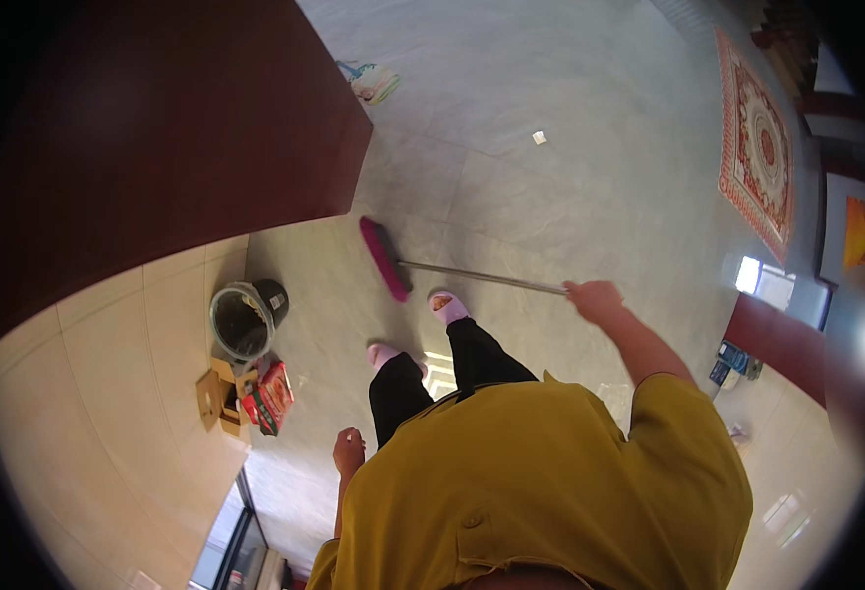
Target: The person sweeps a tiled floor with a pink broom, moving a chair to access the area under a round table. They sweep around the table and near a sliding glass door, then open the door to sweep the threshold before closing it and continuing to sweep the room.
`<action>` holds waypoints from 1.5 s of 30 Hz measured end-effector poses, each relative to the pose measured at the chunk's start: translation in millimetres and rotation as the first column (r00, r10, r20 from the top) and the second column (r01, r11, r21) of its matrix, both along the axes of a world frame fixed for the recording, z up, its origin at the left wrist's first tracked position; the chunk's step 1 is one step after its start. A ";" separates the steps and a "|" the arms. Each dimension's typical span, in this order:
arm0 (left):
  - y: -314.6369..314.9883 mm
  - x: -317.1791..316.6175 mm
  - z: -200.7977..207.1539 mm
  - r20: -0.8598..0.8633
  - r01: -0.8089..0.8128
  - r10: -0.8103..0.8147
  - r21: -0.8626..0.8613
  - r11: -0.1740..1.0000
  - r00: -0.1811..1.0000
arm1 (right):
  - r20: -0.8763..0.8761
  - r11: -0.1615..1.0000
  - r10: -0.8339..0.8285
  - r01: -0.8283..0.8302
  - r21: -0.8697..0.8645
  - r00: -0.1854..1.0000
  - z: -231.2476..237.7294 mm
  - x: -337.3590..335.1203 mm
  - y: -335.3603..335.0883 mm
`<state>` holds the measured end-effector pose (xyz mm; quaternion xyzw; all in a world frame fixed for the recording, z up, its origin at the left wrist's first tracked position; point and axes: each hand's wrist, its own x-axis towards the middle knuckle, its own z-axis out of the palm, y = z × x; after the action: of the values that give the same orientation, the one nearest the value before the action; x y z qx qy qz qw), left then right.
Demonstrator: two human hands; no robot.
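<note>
My right hand (pixel 598 301) is wrapped round the end of a broom's metal handle (pixel 491 276), out to the right of my body. The handle runs leftward, and the broom's magenta bristle head (pixel 383 258) rests on the grey tile floor just ahead of my pink slippers (pixel 447 307). Low at my left side, my left hand (pixel 350 450) is closed with its fingers curled. A small pale spot shows at those fingers, too small to name. A small white scrap (pixel 539 138) lies on the floor farther ahead.
A black lined bin (pixel 242 323) stands by the left wall, with an opened cardboard box (pixel 221 398) and a red package (pixel 272 395) beside it. A dark red cabinet (pixel 177 128) juts out at far left, a colourful bag (pixel 372 83) near it. A patterned rug (pixel 759 143) lies far right.
</note>
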<state>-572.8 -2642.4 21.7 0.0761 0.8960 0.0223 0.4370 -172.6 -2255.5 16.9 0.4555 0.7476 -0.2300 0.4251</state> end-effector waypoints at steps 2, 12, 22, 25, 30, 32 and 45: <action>-11.4 -7.4 4.3 -0.029 0.051 -0.050 0.025 0.998 0.998 | 0.057 0.995 -0.091 0.089 0.034 0.994 -4.4 46.3 15.1; 18.1 -74.1 -34.8 0.007 0.152 -0.152 0.008 0.988 0.988 | 0.201 0.873 -0.232 0.112 0.475 0.952 27.6 110.2 172.2; 187.8 -132.1 -38.8 -0.014 0.296 -0.300 0.210 0.932 0.954 | 0.014 0.873 -0.212 0.183 0.452 0.977 86.9 14.3 162.3; 243.3 -130.6 -25.2 0.039 0.296 -0.314 0.243 0.924 0.948 | -0.114 0.886 -0.294 0.315 0.340 0.949 56.3 -19.1 156.2; 315.5 -132.8 -22.3 0.030 0.257 -0.277 0.291 0.922 0.960 | -0.087 0.946 -0.243 0.256 0.197 0.966 7.9 -40.9 215.6; 342.8 -125.7 -24.5 -0.008 0.185 -0.193 0.339 0.922 0.981 | -0.105 0.933 -0.273 0.290 0.215 0.956 -11.4 -2.4 245.3; 576.0 -80.5 146.9 -0.437 0.250 0.252 0.805 0.538 0.863 | -0.122 0.834 -0.363 0.381 0.400 0.924 39.3 107.6 354.8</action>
<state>-653.3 -2066.4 168.6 0.2789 0.8537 0.4295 0.0949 -65.1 -1900.7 56.2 0.6673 0.6848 -0.1529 0.2499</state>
